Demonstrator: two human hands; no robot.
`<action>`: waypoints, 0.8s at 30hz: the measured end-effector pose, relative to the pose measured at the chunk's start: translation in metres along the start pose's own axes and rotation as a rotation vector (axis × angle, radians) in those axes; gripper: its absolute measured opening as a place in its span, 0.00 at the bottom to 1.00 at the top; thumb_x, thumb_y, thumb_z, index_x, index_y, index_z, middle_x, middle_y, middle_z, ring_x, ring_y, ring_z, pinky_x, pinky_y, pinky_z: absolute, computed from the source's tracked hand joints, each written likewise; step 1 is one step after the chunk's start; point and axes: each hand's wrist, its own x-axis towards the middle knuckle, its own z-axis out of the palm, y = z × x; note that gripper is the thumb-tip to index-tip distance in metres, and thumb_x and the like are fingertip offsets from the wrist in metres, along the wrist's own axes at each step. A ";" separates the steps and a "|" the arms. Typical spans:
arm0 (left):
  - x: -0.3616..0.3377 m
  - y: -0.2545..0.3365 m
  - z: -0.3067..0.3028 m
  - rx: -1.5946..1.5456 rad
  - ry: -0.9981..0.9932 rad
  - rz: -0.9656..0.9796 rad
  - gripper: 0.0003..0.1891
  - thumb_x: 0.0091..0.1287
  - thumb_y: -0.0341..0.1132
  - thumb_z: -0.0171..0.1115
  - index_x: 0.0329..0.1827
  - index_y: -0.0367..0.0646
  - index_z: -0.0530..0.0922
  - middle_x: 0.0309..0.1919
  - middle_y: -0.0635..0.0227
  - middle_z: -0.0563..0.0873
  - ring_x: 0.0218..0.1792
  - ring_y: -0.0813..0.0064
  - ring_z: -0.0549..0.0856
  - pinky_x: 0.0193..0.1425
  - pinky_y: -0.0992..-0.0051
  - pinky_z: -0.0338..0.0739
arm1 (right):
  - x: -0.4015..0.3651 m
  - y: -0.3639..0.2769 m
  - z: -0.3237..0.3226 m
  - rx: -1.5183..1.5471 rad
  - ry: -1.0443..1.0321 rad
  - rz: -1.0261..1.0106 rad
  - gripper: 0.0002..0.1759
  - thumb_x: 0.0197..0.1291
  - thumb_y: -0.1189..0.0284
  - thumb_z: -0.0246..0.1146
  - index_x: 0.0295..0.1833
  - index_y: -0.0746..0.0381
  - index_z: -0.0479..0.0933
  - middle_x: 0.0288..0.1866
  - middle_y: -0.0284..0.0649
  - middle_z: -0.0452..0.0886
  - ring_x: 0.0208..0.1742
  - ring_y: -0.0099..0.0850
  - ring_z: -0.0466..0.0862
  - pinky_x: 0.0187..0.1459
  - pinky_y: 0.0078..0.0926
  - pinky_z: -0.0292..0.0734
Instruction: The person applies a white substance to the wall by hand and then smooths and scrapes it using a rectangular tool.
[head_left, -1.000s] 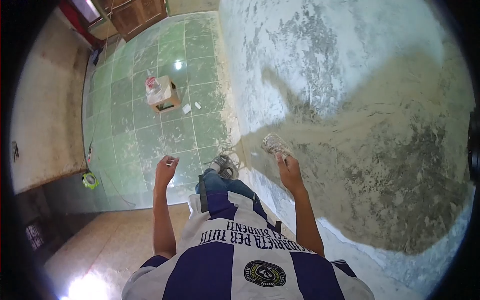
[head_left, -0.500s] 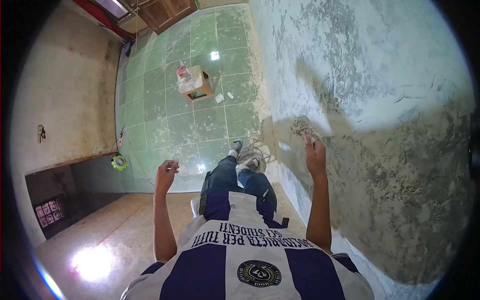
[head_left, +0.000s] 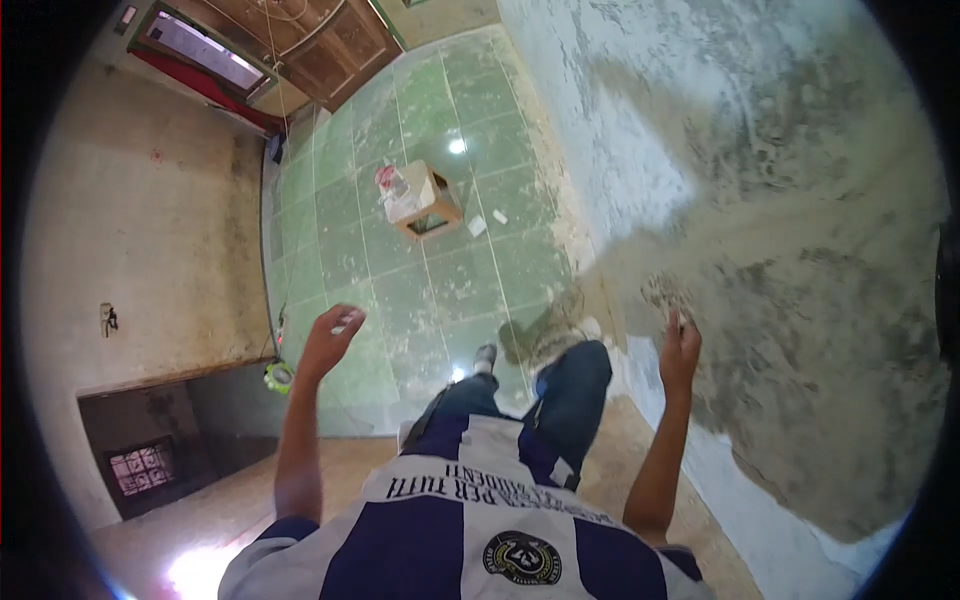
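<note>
My right hand [head_left: 680,355] is at the wall [head_left: 820,300] on the right, its fingers closed on a mottled, plaster-smeared piece [head_left: 662,291]. This piece lies against the wall surface and blends into it, so its exact shape is unclear. The wall is pale blue-white, with broad grey-brown damp-looking patches around my hand. My left hand [head_left: 333,338] hangs in the air over the green floor at the left, fingers loosely curled and apart, with whitish fingertips. I make out no object in it.
A small box-like stool [head_left: 422,202] with a clear and red plastic item [head_left: 388,181] on top stands on the green tiles [head_left: 365,240]. Two white pieces lie beside it. A lime-green round object [head_left: 279,376] is by the left opening. A wooden door [head_left: 340,55] is at the back.
The view has turned and shifted, so stool and floor appear lower and further right. My legs have changed stance, one knee now further right. My right hand still holds the piece at the wall.
</note>
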 end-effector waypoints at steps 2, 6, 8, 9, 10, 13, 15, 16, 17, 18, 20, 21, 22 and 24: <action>0.003 -0.062 -0.029 0.090 0.000 0.064 0.14 0.72 0.41 0.63 0.47 0.38 0.83 0.43 0.63 0.88 0.43 0.73 0.87 0.45 0.73 0.81 | -0.004 0.029 0.016 -0.089 0.046 -0.180 0.25 0.74 0.62 0.58 0.26 0.67 0.62 0.20 0.36 0.61 0.26 0.25 0.59 0.28 0.34 0.57; 0.021 -0.293 -0.075 -0.544 0.378 -0.122 0.17 0.74 0.42 0.56 0.56 0.39 0.81 0.46 0.66 0.87 0.42 0.75 0.86 0.45 0.72 0.81 | -0.014 0.114 0.088 -0.191 0.386 -0.378 0.26 0.76 0.62 0.55 0.25 0.63 0.59 0.22 0.30 0.56 0.26 0.23 0.58 0.28 0.32 0.56; 0.022 -0.374 -0.001 -0.616 0.551 -0.110 0.19 0.74 0.45 0.55 0.57 0.39 0.80 0.46 0.66 0.87 0.42 0.75 0.86 0.45 0.72 0.81 | -0.010 0.119 0.138 -0.075 0.257 -0.277 0.25 0.75 0.63 0.56 0.26 0.65 0.60 0.22 0.33 0.56 0.26 0.24 0.58 0.28 0.34 0.56; -0.002 -0.409 0.042 -0.633 0.679 -0.152 0.21 0.74 0.47 0.54 0.59 0.40 0.79 0.47 0.66 0.87 0.43 0.75 0.86 0.45 0.72 0.81 | -0.015 0.122 0.163 0.010 0.286 -0.264 0.25 0.75 0.63 0.55 0.26 0.64 0.60 0.22 0.31 0.56 0.27 0.23 0.57 0.29 0.32 0.56; -0.025 -0.450 0.091 -0.636 0.636 -0.006 0.22 0.73 0.49 0.58 0.59 0.41 0.80 0.48 0.66 0.87 0.46 0.75 0.85 0.45 0.72 0.80 | -0.022 0.120 0.183 0.096 0.312 -0.236 0.25 0.76 0.64 0.55 0.25 0.63 0.59 0.23 0.29 0.55 0.27 0.22 0.56 0.29 0.30 0.56; -0.109 -0.475 0.173 -0.778 0.438 -0.387 0.19 0.72 0.44 0.63 0.58 0.40 0.81 0.47 0.65 0.87 0.46 0.75 0.85 0.43 0.71 0.81 | -0.052 0.050 0.231 0.233 0.323 -0.273 0.24 0.76 0.63 0.55 0.26 0.62 0.61 0.23 0.26 0.54 0.26 0.20 0.55 0.28 0.27 0.54; -0.136 -0.443 0.167 -0.871 0.491 -0.618 0.20 0.72 0.47 0.63 0.54 0.38 0.82 0.43 0.64 0.88 0.44 0.73 0.87 0.40 0.71 0.82 | -0.052 0.042 0.246 0.347 0.226 -0.299 0.20 0.76 0.64 0.55 0.30 0.65 0.71 0.24 0.27 0.63 0.27 0.19 0.60 0.29 0.24 0.58; -0.148 -0.443 0.159 -0.912 0.503 -0.657 0.20 0.72 0.47 0.63 0.54 0.38 0.81 0.43 0.63 0.88 0.44 0.72 0.87 0.40 0.71 0.82 | -0.057 0.035 0.266 0.349 0.234 -0.302 0.20 0.76 0.64 0.55 0.30 0.65 0.71 0.24 0.27 0.63 0.27 0.19 0.60 0.29 0.24 0.58; -0.151 -0.466 0.152 -0.920 0.501 -0.652 0.20 0.72 0.47 0.63 0.54 0.38 0.81 0.43 0.63 0.88 0.44 0.72 0.87 0.40 0.71 0.82 | -0.052 0.019 0.290 0.288 0.215 -0.326 0.19 0.76 0.65 0.55 0.31 0.65 0.73 0.25 0.27 0.66 0.28 0.18 0.62 0.29 0.24 0.59; -0.157 -0.490 0.149 -0.881 0.513 -0.662 0.20 0.73 0.47 0.63 0.54 0.37 0.81 0.43 0.62 0.88 0.44 0.71 0.87 0.41 0.71 0.82 | -0.048 0.005 0.309 0.217 0.189 -0.347 0.18 0.76 0.66 0.55 0.33 0.66 0.75 0.27 0.27 0.69 0.29 0.17 0.64 0.30 0.23 0.60; -0.166 -0.515 0.141 -0.855 0.523 -0.688 0.21 0.73 0.48 0.62 0.54 0.37 0.80 0.44 0.62 0.88 0.44 0.70 0.87 0.41 0.71 0.83 | -0.043 -0.016 0.350 0.209 0.086 -0.458 0.15 0.75 0.68 0.57 0.35 0.66 0.76 0.28 0.26 0.69 0.30 0.16 0.64 0.30 0.22 0.60; -0.166 -0.519 0.129 -0.862 0.602 -0.678 0.21 0.73 0.48 0.62 0.55 0.37 0.80 0.45 0.61 0.87 0.44 0.70 0.88 0.42 0.71 0.83 | -0.048 -0.033 0.369 0.203 0.075 -0.461 0.15 0.75 0.68 0.57 0.35 0.66 0.76 0.28 0.26 0.69 0.30 0.16 0.64 0.30 0.22 0.60; -0.165 -0.525 0.120 -0.865 0.685 -0.663 0.21 0.73 0.48 0.61 0.55 0.37 0.79 0.46 0.61 0.87 0.44 0.69 0.88 0.42 0.70 0.83 | -0.053 -0.050 0.390 0.313 -0.022 -0.481 0.13 0.74 0.69 0.58 0.36 0.66 0.76 0.29 0.25 0.70 0.31 0.16 0.65 0.31 0.21 0.61; -0.161 -0.532 0.110 -0.952 0.752 -0.651 0.24 0.73 0.49 0.61 0.59 0.37 0.78 0.47 0.59 0.88 0.46 0.68 0.88 0.46 0.69 0.83 | -0.055 -0.069 0.417 0.405 -0.188 -0.441 0.11 0.73 0.70 0.59 0.46 0.67 0.80 0.37 0.26 0.80 0.41 0.13 0.74 0.43 0.14 0.69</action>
